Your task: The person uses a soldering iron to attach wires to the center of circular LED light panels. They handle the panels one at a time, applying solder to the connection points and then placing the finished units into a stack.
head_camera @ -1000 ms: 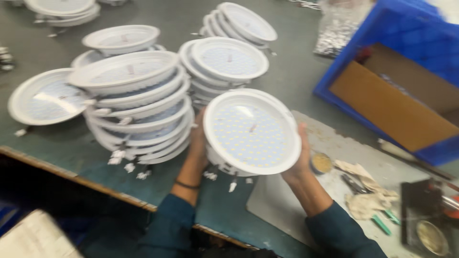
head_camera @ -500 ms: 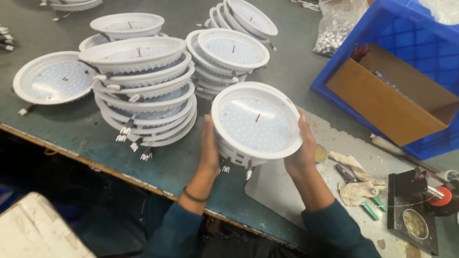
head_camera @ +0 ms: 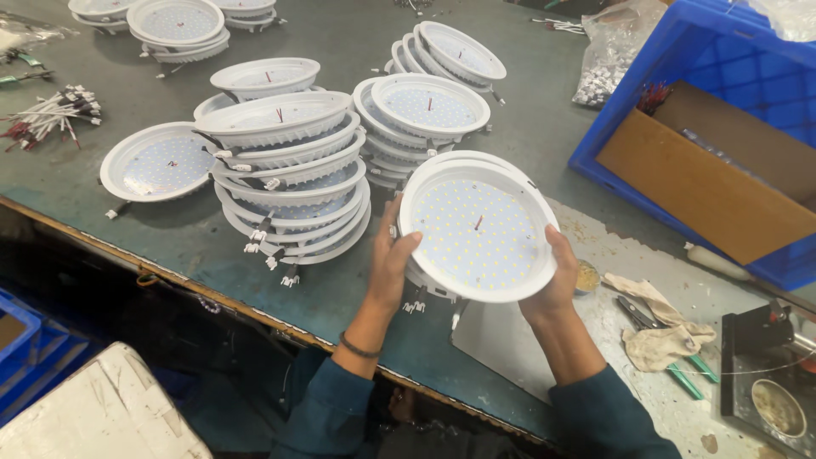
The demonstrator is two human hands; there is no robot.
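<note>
Both my hands hold a round white lamp housing (head_camera: 478, 231) with a dotted LED disc inside, tilted toward me above the table's front edge. My left hand (head_camera: 393, 259) grips its left rim and my right hand (head_camera: 557, 276) grips its right rim. A second white housing seems to sit under it, though I cannot tell for sure. Just left of my left hand stands a tall leaning stack of the same housings (head_camera: 285, 166).
More stacks of housings (head_camera: 425, 115) stand behind, and a single one (head_camera: 157, 161) lies at the left. A blue crate (head_camera: 722, 102) with a cardboard sheet is at the right. A rag (head_camera: 659, 327), pliers and a dark metal fixture (head_camera: 769, 374) lie at the right front.
The housing in my hands has tipped slightly toward me and stayed in both hands. The camera view has shifted, showing more of the table's left side.
</note>
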